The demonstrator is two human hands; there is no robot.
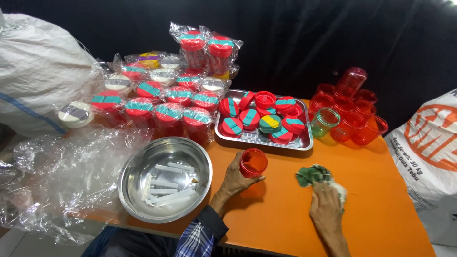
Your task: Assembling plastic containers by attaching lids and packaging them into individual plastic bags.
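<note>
The left hand [236, 177] is wrapped around a red cup [253, 163] standing on the orange table [281, 214], just in front of the metal tray [261, 139] of lids. Right of the cup, the right hand [326, 209] presses flat on a green cloth [312, 175]. Left of the cup sits a steel bowl [164, 179]; bare tabletop lies between both hands and toward the near edge.

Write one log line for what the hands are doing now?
left hand: holds red jar | right hand: on green cloth | steel bowl: white sticks | tray: lids
</note>
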